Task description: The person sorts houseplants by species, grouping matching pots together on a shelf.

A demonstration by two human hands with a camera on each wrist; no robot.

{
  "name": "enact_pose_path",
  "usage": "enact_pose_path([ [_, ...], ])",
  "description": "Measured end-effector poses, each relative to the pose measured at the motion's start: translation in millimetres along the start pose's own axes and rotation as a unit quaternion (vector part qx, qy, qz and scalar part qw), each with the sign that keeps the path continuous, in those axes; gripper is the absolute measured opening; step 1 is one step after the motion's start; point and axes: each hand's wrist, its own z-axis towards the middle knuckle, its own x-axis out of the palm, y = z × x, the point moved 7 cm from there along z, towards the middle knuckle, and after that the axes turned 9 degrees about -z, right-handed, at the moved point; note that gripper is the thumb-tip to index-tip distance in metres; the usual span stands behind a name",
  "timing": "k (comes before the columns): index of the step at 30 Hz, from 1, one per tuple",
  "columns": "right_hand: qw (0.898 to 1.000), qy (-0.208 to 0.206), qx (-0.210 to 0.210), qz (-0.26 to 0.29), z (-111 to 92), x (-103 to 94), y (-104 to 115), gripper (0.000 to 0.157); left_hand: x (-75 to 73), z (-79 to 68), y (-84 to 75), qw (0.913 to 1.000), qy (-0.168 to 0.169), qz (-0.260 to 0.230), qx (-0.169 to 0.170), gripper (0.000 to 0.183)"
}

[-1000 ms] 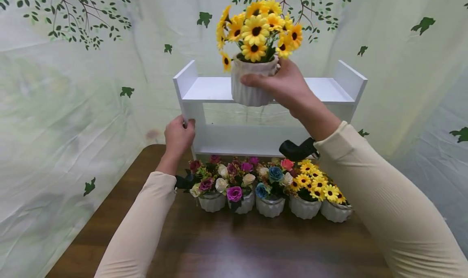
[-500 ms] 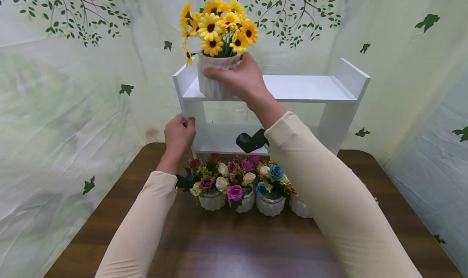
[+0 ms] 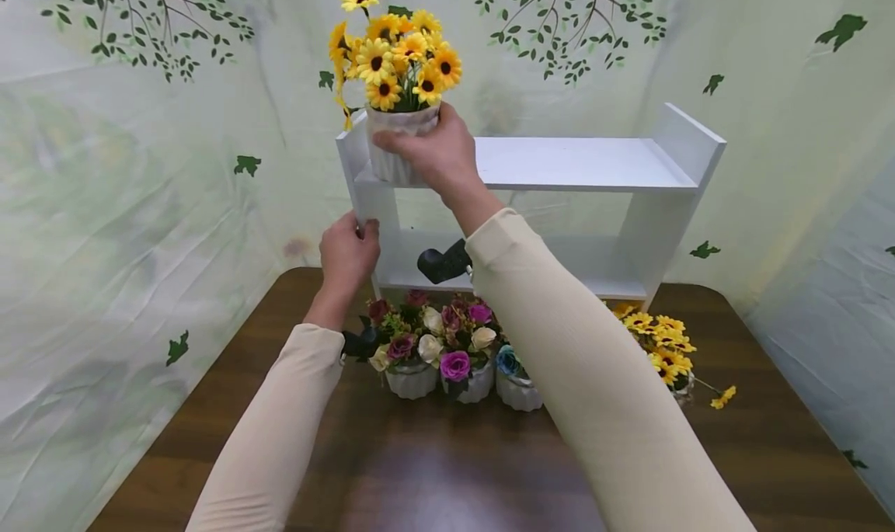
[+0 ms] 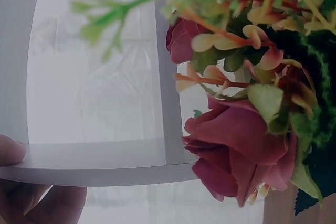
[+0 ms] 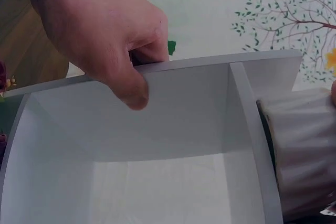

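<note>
A ribbed white pot (image 3: 394, 165) full of yellow sunflowers (image 3: 400, 58) is hovering or resting at the left end of a white shelf unit's (image 3: 580, 161) top tier; whether its base is touching the board is impossible to tell. The right hand (image 3: 435, 150) is clamping the pot's side, thumb across the front. The left hand (image 3: 349, 254) is pinching the unit's left side panel (image 3: 377, 206) between thumb and curled fingers. In front of the unit, more white pots are lining the desk (image 3: 391, 470): one (image 3: 411, 381) is holding burgundy and cream roses, the next (image 3: 478, 384) purple and cream roses, a third (image 3: 519, 393) a blue rose, partly hidden by the right sleeve (image 3: 594, 361). Beyond the sleeve, a mostly covered pot (image 3: 683, 392) is carrying yellow blooms, one stem sticking out rightward. A leaf-patterned cloth (image 3: 140, 229) is hanging behind.
</note>
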Motion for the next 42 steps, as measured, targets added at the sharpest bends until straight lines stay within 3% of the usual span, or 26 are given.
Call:
enact_pose_path([
  [8, 1.000, 0.000, 0.002, -0.005, 0.1, 8.3, 2.1, 0.083, -3.0, -1.1, -1.5, 0.9998, -0.014, 0.002, 0.016, 0.033],
  [12, 0.996, -0.021, 0.007, -0.091, -0.9, 6.5, 4.8, 0.083, -2.8, -1.2, -1.7, 0.9997, -0.013, 0.002, 0.021, 0.033],
  [16, 0.987, -0.019, 0.005, -0.157, -2.6, 2.9, 3.0, 0.094, -1.4, -1.0, -2.1, 0.9997, -0.012, 0.003, 0.023, 0.033],
  [21, 0.989, 0.002, -0.008, -0.151, -2.5, -1.1, 0.2, 0.097, 0.4, 0.7, -4.9, 0.9994, -0.011, 0.004, 0.032, 0.032],
  [27, 0.988, -0.035, -0.046, -0.144, -7.4, 2.1, 2.3, 0.091, -1.1, 0.8, -2.4, 0.9992, -0.020, 0.004, 0.034, 0.032],
  [31, 0.985, -0.057, -0.079, -0.146, -30.6, -0.3, -0.5, 0.086, -0.7, -2.5, 0.3, 0.9992, -0.024, 0.005, 0.032, 0.033],
  [35, 0.979, -0.043, -0.130, -0.150, -72.0, -8.7, -8.1, 0.080, -2.2, -4.1, 4.2, 0.9994, -0.023, 0.003, 0.026, 0.034],
  [39, 0.970, -0.006, -0.176, -0.166, -116.6, -32.3, -22.2, 0.078, -0.2, -1.8, 2.6, 0.9996, -0.011, -0.011, 0.025, 0.035],
  [42, 0.961, 0.019, -0.198, -0.191, -148.1, -60.4, -43.6, 0.077, 1.3, -1.7, 1.7, 0.9996, -0.004, -0.016, 0.024, 0.035],
])
